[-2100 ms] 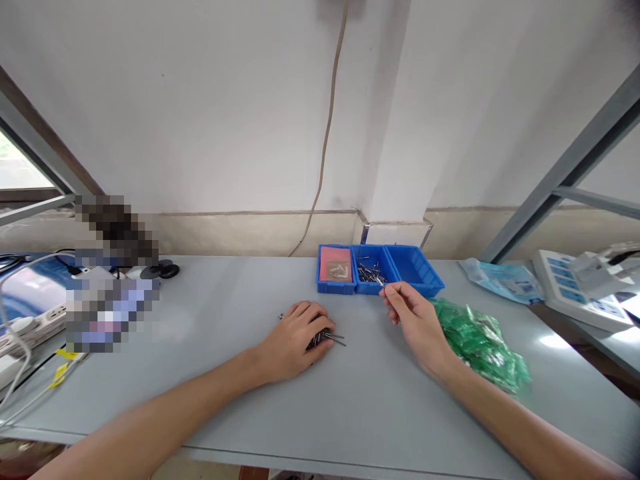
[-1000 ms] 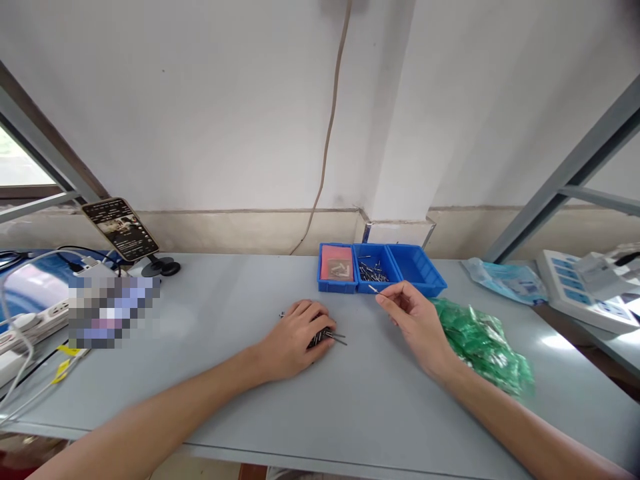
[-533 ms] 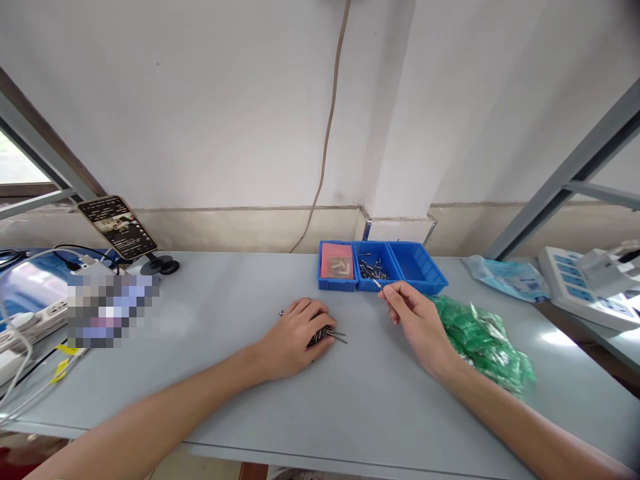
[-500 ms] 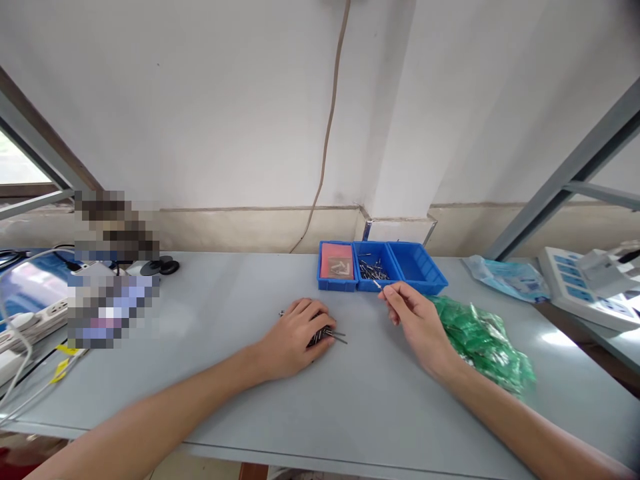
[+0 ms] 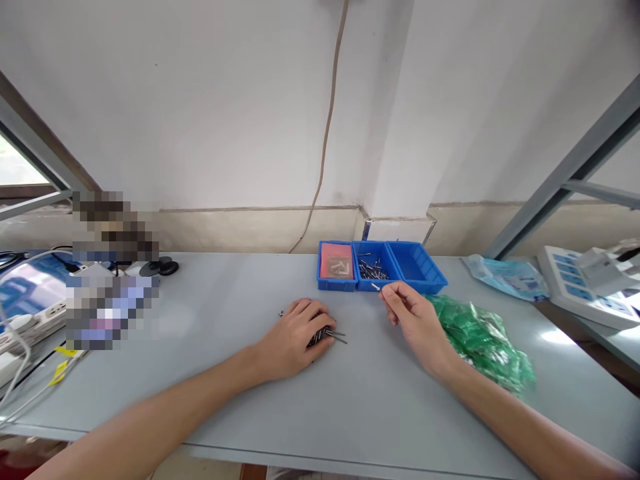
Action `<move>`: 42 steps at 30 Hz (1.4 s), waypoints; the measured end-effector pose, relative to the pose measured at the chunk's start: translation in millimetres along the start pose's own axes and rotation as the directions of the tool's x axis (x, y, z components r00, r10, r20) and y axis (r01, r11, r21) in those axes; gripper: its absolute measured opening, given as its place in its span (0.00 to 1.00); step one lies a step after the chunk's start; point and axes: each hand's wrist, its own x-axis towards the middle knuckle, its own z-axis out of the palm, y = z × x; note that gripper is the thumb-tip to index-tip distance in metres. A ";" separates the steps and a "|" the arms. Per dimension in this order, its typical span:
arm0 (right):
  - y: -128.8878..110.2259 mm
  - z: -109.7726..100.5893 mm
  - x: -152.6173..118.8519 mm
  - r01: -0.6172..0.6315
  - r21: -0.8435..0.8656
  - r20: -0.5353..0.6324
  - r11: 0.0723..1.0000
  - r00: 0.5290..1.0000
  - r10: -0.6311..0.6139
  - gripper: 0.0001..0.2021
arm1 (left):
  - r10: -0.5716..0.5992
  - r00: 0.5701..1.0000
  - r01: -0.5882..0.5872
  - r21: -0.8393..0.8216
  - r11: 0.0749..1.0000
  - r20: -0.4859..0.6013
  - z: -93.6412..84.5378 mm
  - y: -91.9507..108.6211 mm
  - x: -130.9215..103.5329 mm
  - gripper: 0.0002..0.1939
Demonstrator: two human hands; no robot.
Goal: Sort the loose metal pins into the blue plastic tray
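My left hand [image 5: 300,337] rests on the grey table, its fingers curled over a bunch of thin metal pins [image 5: 320,335], a few of which stick out to the right. Between thumb and fingertips, my right hand [image 5: 407,320] pinches one small metal pin [image 5: 375,287], just in front of the blue bins. The middle blue bin [image 5: 367,285] holds many loose metal pins. In the left blue bin [image 5: 337,285] lie a pink sheet [image 5: 334,251] and a small clear bag [image 5: 339,267]. Nothing shows inside the right blue bin [image 5: 417,265].
Crumpled green plastic [image 5: 483,343] lies beside my right forearm. Farther right are a light-blue packet [image 5: 507,277] and a white power strip [image 5: 580,287]. Cables, another power strip [image 5: 37,325] and black round pieces [image 5: 167,266] are at the left. A wall stands behind the table.
The pin in my right hand has tilted slightly and shifted a little to the left. My left hand has stayed over its pins.
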 end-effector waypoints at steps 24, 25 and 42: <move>-7.3 -1.8 -2.1 0.126 -0.116 0.019 0.985 0.992 -0.125 0.14 | -0.006 1.000 0.006 0.009 1.000 -0.004 0.9 -0.7 0.0 0.08; -8.2 -2.0 -2.6 0.118 -0.117 0.015 0.986 0.993 -0.117 0.15 | -0.007 1.000 0.007 0.009 1.000 -0.002 0.8 -0.4 0.1 0.08; 5.8 -2.8 3.2 0.061 -0.035 0.010 0.998 0.998 -0.060 0.17 | 0.003 1.000 -0.003 0.006 1.000 -0.009 1.7 -1.2 -0.2 0.08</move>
